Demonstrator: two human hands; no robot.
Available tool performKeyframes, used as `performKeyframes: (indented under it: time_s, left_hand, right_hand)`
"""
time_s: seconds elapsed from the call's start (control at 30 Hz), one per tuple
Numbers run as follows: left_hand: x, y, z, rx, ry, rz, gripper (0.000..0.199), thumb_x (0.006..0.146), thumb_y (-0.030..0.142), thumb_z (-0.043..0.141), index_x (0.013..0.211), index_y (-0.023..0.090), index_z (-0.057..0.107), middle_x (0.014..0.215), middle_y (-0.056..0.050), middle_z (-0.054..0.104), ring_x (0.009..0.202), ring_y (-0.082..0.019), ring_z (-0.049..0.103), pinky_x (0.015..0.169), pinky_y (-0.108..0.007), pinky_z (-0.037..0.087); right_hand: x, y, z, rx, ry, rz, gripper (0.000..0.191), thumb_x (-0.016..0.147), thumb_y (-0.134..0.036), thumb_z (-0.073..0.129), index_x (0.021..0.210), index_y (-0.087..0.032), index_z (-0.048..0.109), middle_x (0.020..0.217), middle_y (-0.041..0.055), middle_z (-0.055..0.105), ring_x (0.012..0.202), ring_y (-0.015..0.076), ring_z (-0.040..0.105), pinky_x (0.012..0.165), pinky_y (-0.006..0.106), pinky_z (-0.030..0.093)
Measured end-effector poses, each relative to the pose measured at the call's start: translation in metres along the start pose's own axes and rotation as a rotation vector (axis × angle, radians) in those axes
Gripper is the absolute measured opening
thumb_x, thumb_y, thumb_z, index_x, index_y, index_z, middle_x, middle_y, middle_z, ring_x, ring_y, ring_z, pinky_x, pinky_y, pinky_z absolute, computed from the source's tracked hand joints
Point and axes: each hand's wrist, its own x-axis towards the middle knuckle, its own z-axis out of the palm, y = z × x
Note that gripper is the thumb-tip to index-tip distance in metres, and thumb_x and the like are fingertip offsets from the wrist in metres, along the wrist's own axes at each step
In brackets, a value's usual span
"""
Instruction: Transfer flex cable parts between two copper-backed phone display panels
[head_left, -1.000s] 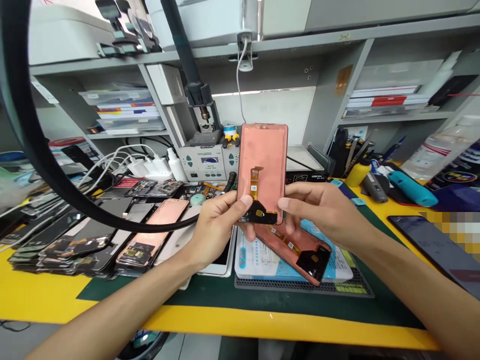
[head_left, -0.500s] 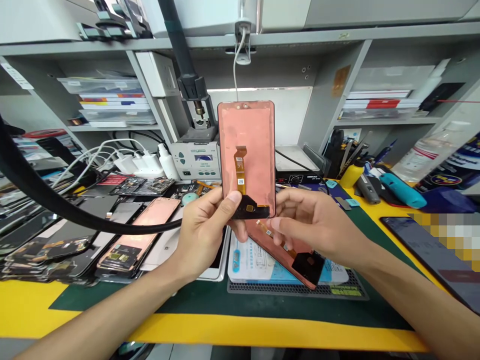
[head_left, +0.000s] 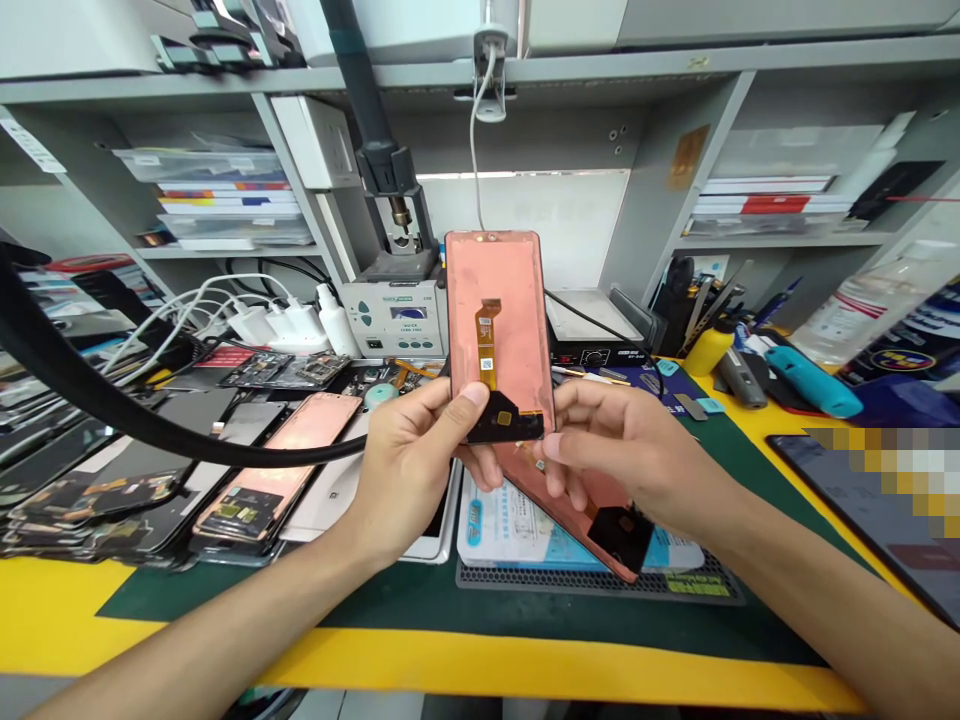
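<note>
A phone screen panel (head_left: 517,330) with a copper-pink back, a gold ribbon cable and a black lower strip is held up, back towards me. My left hand (head_left: 420,450) grips its lower left corner, thumb over the black strip. At its lower right edge, my right hand (head_left: 615,440) has its thumb and fingers on the rim. Below them a second copper-pink panel (head_left: 592,535) lies slanted on a white and blue box (head_left: 495,530), partly hidden by my right hand.
Stacked phone parts (head_left: 97,500) and another pink panel (head_left: 307,430) lie left. A black hose (head_left: 225,440) arcs across the left side. Behind stands a grey control unit (head_left: 397,320). A yellow bottle (head_left: 705,350) and a dark tablet (head_left: 847,500) are on the right.
The raised panel has tilted back, its top edge sitting lower and slightly further right. Both hands keep nearly the same places on it.
</note>
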Motion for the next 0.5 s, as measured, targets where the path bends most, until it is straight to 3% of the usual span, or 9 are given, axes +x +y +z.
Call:
performKeyframes:
  time_s: [0.17,0.4,0.5]
  left_hand:
    - [0.0001,0.0014,-0.0002,-0.039,-0.005,-0.015,0.023,0.094,0.032,0.057,0.08,0.014,0.059,0.059,-0.001,0.065,0.045,-0.015,0.061,0.049,-0.026,0.049]
    - [0.002,-0.0011,-0.0012,-0.115,-0.014,-0.034,0.028,0.095,0.032,0.055,0.072,0.015,0.054,0.05,0.0,0.059,0.046,-0.017,0.063,0.048,-0.027,0.049]
    - [0.0022,-0.003,-0.0001,-0.102,-0.032,-0.012,0.023,0.092,0.034,0.059,0.08,0.014,0.058,0.054,-0.001,0.063,0.045,-0.015,0.061,0.046,-0.025,0.049]
  right_hand:
    - [-0.0001,0.0019,-0.0008,0.024,0.008,-0.003,0.011,0.083,-0.022,0.065,0.091,-0.017,0.059,0.064,0.0017,0.068,0.048,0.0128,0.059,0.047,0.023,0.049]
    - [0.0001,0.0023,-0.0016,-0.023,0.026,-0.017,0.017,0.084,-0.029,0.068,0.092,-0.015,0.061,0.064,0.003,0.066,0.05,0.0137,0.059,0.048,0.023,0.049]
    - [-0.0003,0.0091,-0.0044,-0.052,0.051,-0.029,0.022,0.085,-0.034,0.07,0.095,-0.016,0.061,0.07,0.0043,0.068,0.051,0.0143,0.06,0.049,0.024,0.05]
